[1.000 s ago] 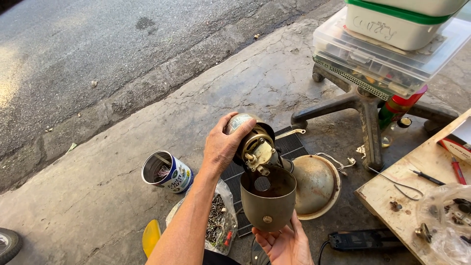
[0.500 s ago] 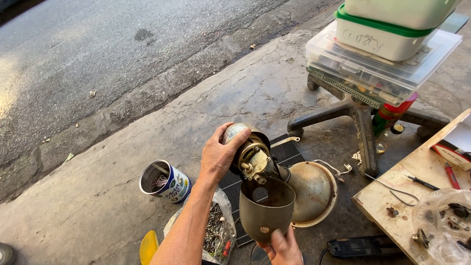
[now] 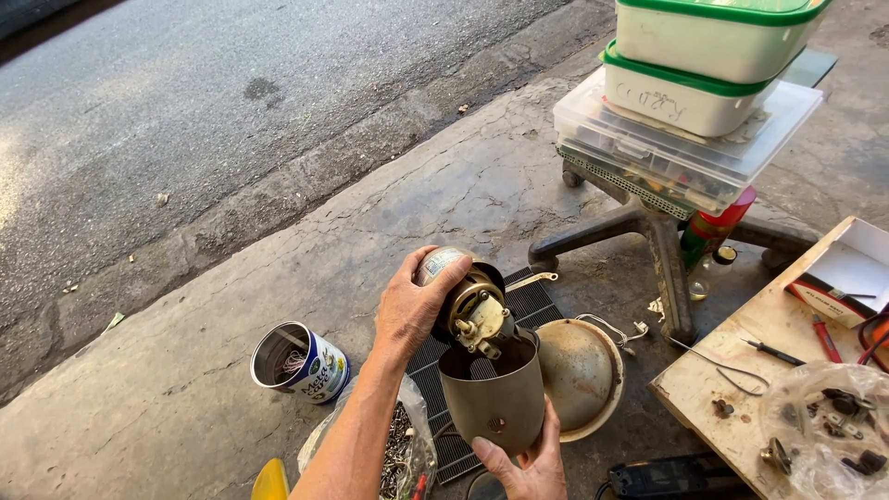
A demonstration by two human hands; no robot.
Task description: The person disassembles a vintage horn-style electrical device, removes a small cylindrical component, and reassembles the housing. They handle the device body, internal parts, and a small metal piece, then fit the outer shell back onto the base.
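My left hand [image 3: 407,310] grips a small electric motor [image 3: 470,306] with a metal round cap and brass-coloured parts, tilted over the mouth of a grey cup-shaped housing [image 3: 495,398]. My right hand [image 3: 528,468] holds that housing from below, near the bottom edge of the view. The motor's lower end sits at the housing's opening. A dome-shaped metal cover [image 3: 579,370] lies on the ground just right of the housing.
An open tin can [image 3: 298,363] and a bag of small metal parts [image 3: 403,454] lie to the left. A chair base [image 3: 648,231] carries stacked plastic boxes [image 3: 690,102]. A wooden board [image 3: 741,380] with tools lies right. A dark ribbed mat [image 3: 528,306] is underneath.
The view has shifted so the stacked boxes fill more of the top right. Both hands keep their hold, with the motor still at the housing's mouth.
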